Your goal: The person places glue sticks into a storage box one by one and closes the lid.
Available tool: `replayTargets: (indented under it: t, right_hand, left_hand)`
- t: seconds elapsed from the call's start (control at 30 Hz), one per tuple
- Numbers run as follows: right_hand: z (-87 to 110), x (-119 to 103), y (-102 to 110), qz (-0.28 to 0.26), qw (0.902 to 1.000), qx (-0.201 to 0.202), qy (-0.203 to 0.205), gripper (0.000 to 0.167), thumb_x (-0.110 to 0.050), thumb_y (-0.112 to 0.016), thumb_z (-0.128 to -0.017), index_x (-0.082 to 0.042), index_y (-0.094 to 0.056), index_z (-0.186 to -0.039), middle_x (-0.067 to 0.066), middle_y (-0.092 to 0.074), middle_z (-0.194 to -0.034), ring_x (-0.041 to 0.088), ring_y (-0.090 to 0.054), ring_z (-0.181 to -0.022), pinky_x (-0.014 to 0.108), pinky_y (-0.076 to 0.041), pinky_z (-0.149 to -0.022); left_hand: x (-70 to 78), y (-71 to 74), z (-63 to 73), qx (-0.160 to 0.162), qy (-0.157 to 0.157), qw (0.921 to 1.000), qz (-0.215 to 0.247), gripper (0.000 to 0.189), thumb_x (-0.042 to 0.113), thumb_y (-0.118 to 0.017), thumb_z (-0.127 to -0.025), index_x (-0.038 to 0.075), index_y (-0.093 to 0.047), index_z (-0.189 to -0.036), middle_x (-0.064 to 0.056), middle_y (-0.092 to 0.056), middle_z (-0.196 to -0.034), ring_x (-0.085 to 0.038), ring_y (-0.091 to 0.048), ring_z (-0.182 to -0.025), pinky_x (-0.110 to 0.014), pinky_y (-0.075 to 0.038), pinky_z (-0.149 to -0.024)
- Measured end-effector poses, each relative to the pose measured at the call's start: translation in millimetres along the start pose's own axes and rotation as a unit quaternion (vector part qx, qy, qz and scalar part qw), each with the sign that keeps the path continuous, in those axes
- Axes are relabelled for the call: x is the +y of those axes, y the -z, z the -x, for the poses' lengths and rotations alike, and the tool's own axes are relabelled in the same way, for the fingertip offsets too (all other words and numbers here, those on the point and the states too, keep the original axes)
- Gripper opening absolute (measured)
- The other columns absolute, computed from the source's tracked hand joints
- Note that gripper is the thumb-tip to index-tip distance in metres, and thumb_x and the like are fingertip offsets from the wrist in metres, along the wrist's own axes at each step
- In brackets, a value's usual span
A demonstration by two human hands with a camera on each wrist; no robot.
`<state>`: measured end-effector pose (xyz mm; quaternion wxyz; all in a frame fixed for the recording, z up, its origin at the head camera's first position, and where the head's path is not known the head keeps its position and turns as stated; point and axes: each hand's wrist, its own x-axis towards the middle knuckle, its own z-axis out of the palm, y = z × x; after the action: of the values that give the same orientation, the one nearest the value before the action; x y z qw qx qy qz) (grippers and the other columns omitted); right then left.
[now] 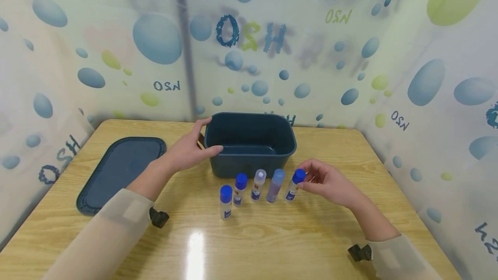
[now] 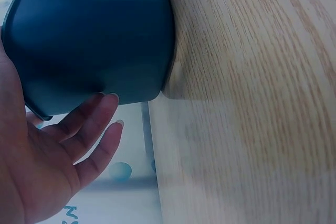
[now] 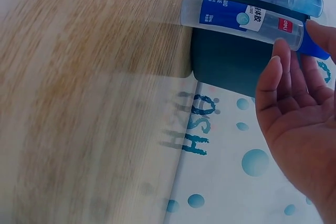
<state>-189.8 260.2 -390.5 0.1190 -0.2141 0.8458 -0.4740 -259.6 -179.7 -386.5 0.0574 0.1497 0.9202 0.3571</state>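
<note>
A dark blue plastic storage bin (image 1: pixel 249 165) stands open-topped at the back of the table. My left hand (image 1: pixel 190 148) grips its left end, thumb over the front rim and index finger at the back corner; the left wrist view shows other fingertips (image 2: pixel 110 98) against the end wall. My right hand (image 1: pixel 327 180) pinches the blue cap of a clear liquid glue bottle (image 1: pixel 292 190), the rightmost of several upright in front of the bin. Beside it are a light-blue-capped bottle (image 1: pixel 275 186), a clear-capped one (image 1: pixel 258 185) and two with dark blue caps (image 1: pixel 240 189).
The bin's dark blue lid (image 1: pixel 120 172) lies flat on the left of the wooden table (image 1: pixel 264 245). Patterned curtains (image 1: pixel 311 55) close in the back and both sides, right at the table's edges.
</note>
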Motion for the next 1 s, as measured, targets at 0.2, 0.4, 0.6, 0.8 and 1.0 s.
replayTargets:
  t: [0.2,0.4,0.6,0.8,1.0]
  right_hand:
    - [0.4,0.3,-0.5,-0.001,0.9999,0.001,0.010,0.029,-0.013,-0.080,-0.101,-0.007,-0.070,-0.127,0.011,-0.072,-0.108,0.022,-0.069,-0.092,0.026,-0.057,-0.075]
    - [2.0,-1.7,-0.5,0.005,0.9998,0.007,0.018,0.027,-0.012,-0.080,-0.102,-0.007,-0.069,-0.127,0.012,-0.072,-0.108,0.021,-0.069,-0.090,0.026,-0.057,-0.074]
    - [5.2,-6.9,1.1,0.025,0.9987,0.032,0.031,0.025,-0.011,-0.079,-0.102,-0.010,-0.070,-0.125,0.009,-0.071,-0.105,0.021,-0.067,-0.085,0.027,-0.056,-0.071]
    - [9.0,-17.2,4.6,0.036,0.9970,0.048,0.049,0.025,-0.010,-0.078,-0.102,-0.012,-0.071,-0.125,0.004,-0.071,-0.103,0.020,-0.067,-0.085,0.027,-0.056,-0.071]
    - [12.0,-27.3,8.7,0.038,0.9934,0.067,0.084,0.028,-0.004,-0.076,-0.102,-0.011,-0.070,-0.129,0.005,-0.070,-0.099,0.021,-0.064,-0.079,0.028,-0.054,-0.066]
  left_hand:
    - [-0.7,-0.5,-0.4,0.002,-0.002,1.0000,0.001,0.105,0.068,-0.068,-0.101,0.029,-0.007,-0.177,-0.015,-0.068,-0.123,-0.025,-0.070,-0.097,-0.038,-0.057,-0.079]
    - [-0.2,-1.0,0.2,0.002,0.001,1.0000,0.001,0.105,0.069,-0.068,-0.101,0.030,-0.007,-0.177,-0.015,-0.067,-0.123,-0.025,-0.070,-0.096,-0.038,-0.057,-0.078]
    - [0.1,-1.3,0.4,0.002,0.004,1.0000,0.000,0.105,0.069,-0.067,-0.101,0.031,-0.006,-0.177,-0.015,-0.067,-0.124,-0.025,-0.070,-0.096,-0.038,-0.057,-0.077]
    - [-0.1,-1.4,0.2,0.001,0.004,1.0000,-0.001,0.105,0.069,-0.067,-0.101,0.031,-0.006,-0.177,-0.015,-0.067,-0.124,-0.025,-0.070,-0.098,-0.038,-0.057,-0.078]
    - [-1.0,-1.9,0.1,0.003,0.001,1.0000,-0.004,0.105,0.069,-0.067,-0.101,0.030,-0.006,-0.177,-0.014,-0.068,-0.122,-0.024,-0.070,-0.096,-0.038,-0.057,-0.077]
